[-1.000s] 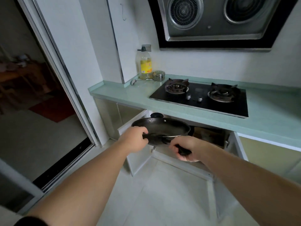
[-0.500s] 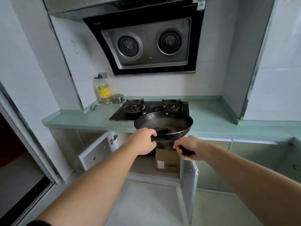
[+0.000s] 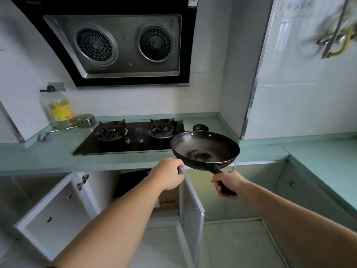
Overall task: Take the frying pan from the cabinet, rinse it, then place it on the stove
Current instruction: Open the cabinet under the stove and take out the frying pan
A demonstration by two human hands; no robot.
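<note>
While right hand (image 3: pixel 227 183) clamps frying pan (image 3: pixel 205 148) handle, left hand (image 3: pixel 167 174) fingers seemingly grip cabinet door (image 3: pixel 190 207).

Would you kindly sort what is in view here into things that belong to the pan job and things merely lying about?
Belongs to the job:
frying pan, held by the right hand
stove
cabinet door, its top edge under the left hand

Just lying about:
oil bottle
small metal tin
cardboard box

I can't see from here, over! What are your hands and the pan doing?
Right hand grips frying pan handle, pan held above counter edge. Left hand on open cabinet door top. Stove burners bare.
</note>
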